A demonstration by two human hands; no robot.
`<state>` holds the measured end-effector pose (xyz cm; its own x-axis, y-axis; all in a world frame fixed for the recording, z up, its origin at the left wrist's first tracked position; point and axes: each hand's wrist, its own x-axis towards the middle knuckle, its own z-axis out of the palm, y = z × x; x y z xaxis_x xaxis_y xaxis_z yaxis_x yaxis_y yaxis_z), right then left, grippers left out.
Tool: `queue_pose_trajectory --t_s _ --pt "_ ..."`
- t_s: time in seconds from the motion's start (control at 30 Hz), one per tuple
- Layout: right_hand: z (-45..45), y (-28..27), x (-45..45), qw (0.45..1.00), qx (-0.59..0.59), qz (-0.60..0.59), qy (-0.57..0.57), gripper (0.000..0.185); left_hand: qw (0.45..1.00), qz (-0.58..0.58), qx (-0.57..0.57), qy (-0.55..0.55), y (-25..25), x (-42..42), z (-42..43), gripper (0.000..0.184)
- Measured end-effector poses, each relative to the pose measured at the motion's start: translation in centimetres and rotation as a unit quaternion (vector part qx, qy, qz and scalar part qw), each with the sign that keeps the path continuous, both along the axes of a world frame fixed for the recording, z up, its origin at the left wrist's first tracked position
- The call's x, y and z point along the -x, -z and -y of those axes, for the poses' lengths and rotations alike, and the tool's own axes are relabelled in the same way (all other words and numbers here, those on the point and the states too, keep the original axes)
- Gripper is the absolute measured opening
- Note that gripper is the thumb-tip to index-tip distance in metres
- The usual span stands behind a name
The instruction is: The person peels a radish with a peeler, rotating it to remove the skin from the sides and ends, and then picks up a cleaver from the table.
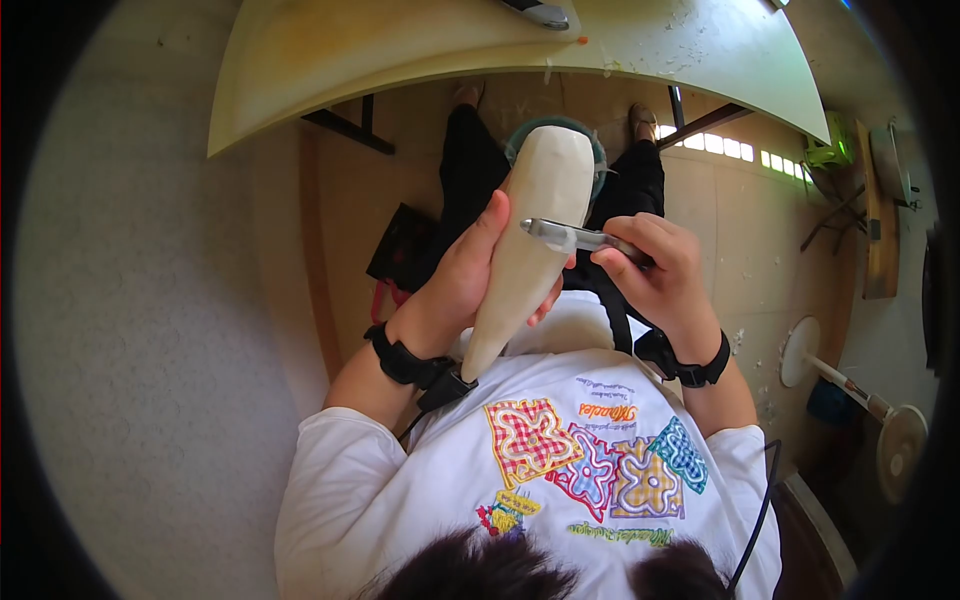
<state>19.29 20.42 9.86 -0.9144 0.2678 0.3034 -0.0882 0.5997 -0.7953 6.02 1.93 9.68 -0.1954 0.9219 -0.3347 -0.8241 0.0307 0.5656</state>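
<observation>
A large white radish (548, 190) lies slantwise in front of my body, its thick end away from me and its tapered tip near my left wrist. My left hand (478, 255) is wrapped round its side and underside, thumb along the left edge. My right hand (665, 265) grips the handle of a metal peeler (570, 236). The peeler's head rests across the radish's middle, with a thin pale shaving at the blade. Below the radish, between my legs, a teal basin (600, 165) is partly hidden.
A pale table (450, 50) stands ahead, with a dark-handled metal tool (540, 12) and scraps on it. Peel bits lie on the floor at right. A white stand fan (850, 390) is at the right, and a wall (150, 300) runs along the left.
</observation>
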Motion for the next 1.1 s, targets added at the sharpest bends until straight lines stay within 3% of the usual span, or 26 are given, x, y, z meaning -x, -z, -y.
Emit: queue_pose_trajectory --t_s 0.07,0.13,0.2,0.37,0.93,1.03,1.1 --pt "-0.1 0.2 0.1 1.0 0.004 0.001 0.0 0.02 1.0 -0.017 0.0 0.006 -0.1 0.0 -0.1 0.077" --pt "-0.6 0.9 0.4 0.997 0.013 -0.02 0.074 0.019 0.999 -0.034 0.001 0.011 0.0 -0.2 0.0 0.081" --pt "-1.4 1.2 0.7 0.983 0.101 0.013 0.155 0.017 0.999 -0.022 0.017 0.033 0.1 -0.9 0.4 0.082" --pt "-3.5 2.4 0.0 0.964 0.17 0.012 0.202 0.017 0.999 -0.004 -0.019 0.034 -0.4 -1.2 0.2 0.082" --pt "-2.9 0.8 -1.1 0.945 0.268 0.007 0.187 0.017 0.998 -0.017 -0.063 -0.008 0.5 0.4 0.0 0.08" --pt "-2.7 0.5 -1.1 0.938 0.294 0.002 0.184 0.016 0.997 -0.04 -0.067 -0.007 -0.2 0.7 0.0 0.076" --pt "-2.5 0.8 -1.2 0.935 0.298 0.011 0.193 0.015 0.978 -0.204 -0.008 -0.043 -1.3 0.7 -0.1 0.069"
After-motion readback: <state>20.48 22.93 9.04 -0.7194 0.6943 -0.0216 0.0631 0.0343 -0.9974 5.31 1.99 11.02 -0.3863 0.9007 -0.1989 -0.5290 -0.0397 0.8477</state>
